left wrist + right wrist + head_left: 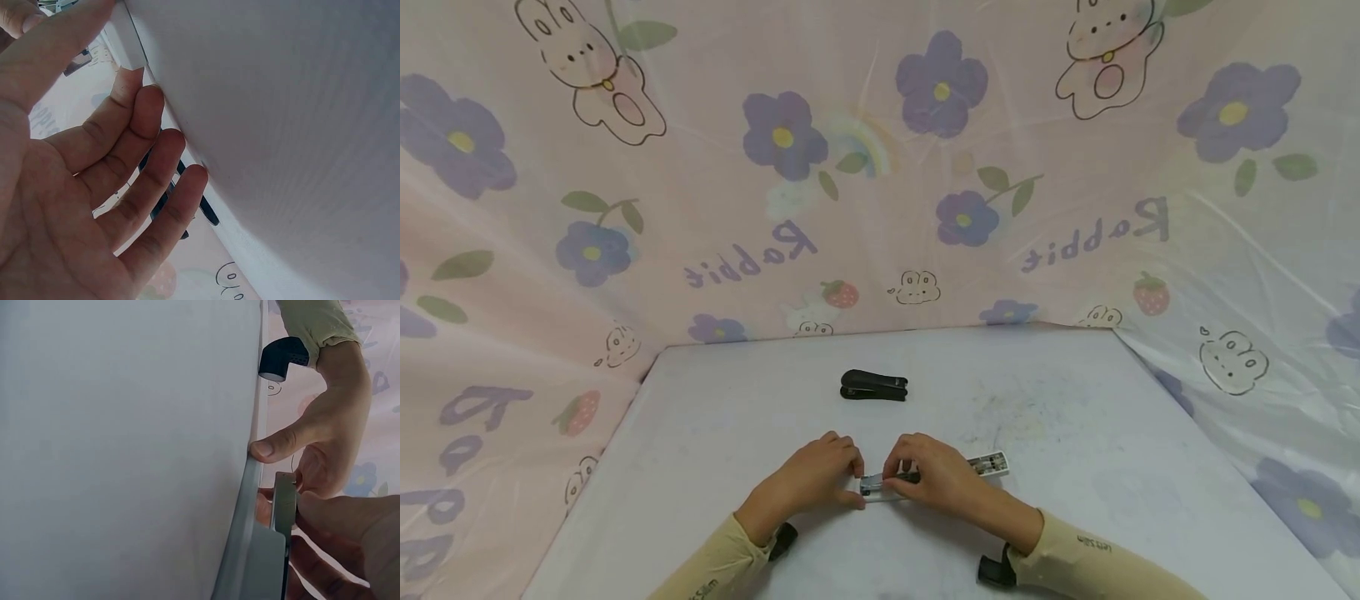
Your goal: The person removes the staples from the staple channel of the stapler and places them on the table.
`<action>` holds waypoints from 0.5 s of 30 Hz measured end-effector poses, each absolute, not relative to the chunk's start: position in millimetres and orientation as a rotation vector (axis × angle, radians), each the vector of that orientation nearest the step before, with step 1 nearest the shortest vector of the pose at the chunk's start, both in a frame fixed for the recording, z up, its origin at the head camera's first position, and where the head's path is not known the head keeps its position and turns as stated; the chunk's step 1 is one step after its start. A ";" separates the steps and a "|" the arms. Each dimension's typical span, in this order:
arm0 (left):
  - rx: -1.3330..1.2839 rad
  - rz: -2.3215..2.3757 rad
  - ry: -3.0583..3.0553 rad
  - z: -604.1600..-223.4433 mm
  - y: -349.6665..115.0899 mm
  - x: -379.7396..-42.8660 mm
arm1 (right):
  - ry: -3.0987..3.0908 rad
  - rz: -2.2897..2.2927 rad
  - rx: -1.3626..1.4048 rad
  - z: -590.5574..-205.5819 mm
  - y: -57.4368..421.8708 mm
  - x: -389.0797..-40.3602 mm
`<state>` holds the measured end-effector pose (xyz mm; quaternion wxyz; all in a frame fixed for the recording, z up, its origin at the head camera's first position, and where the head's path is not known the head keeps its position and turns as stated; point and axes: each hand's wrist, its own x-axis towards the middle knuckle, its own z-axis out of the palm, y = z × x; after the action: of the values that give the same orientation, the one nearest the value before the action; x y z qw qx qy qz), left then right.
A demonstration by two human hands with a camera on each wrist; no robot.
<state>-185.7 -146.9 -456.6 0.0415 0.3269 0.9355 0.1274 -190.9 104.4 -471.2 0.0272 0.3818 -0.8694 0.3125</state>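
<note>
White stapler (997,463), hinged open, on the near part of the desk (737,425). Metal magazine (872,482) end faces left; the white cover end, metal insides showing, sticks out to the right past the right hand (934,473).

Left hand (822,473): at the stapler's left end, grip closed on the base, thumb on the near side, fingertip on the far side. Left wrist view has its remaining fingers loosely bent.

Right hand: over the stapler's middle, grip pinching the metal magazine between thumb and fingers. Dark part (910,477) by those fingertips, maybe a spring or pusher; too small to be sure.

Black stapler (873,387) lies farther out on the desk, beyond both hands, touching neither.

Beige sleeves (1093,554) on both arms, a black wrist device (996,572) at each wrist. Printed cloth (865,200) behind and at both sides: purple flowers, rabbits, strawberries.
</note>
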 end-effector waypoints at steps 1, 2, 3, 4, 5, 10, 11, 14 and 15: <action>1.001 0.389 2.864 -456.8 -147.0 -185.8 | -2.685 0.968 1.180 -471.3 104.1 -191.2; 1.001 0.389 2.864 -456.7 -147.2 -185.9 | -2.684 0.970 1.182 -471.4 103.6 -191.7; 1.002 0.393 2.863 -456.6 -147.3 -185.9 | -2.682 0.968 1.186 -471.4 103.2 -192.0; 1.003 0.399 2.862 -456.5 -147.4 -185.8 | -2.685 0.966 1.187 -471.3 102.6 -192.3; 1.006 0.404 2.862 -456.5 -147.5 -185.7 | -2.686 0.963 1.188 -471.3 102.1 -192.5; 1.025 0.400 2.878 -456.2 -147.7 -185.7 | -2.694 0.947 1.184 -470.0 100.5 -193.2; 1.027 0.396 2.880 -456.5 -147.7 -185.8 | -2.695 0.944 1.186 -469.9 100.3 -193.0; 1.027 0.389 2.883 -456.5 -147.7 -185.8 | -2.697 0.930 1.198 -468.4 99.6 -192.3; 1.024 0.390 2.882 -456.4 -147.6 -185.7 | -2.699 0.919 1.203 -468.0 99.2 -192.2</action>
<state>-185.7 -147.6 -456.4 0.0293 0.3321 0.9343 0.1264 -192.2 99.2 -468.0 0.0235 0.3888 -0.8719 0.2969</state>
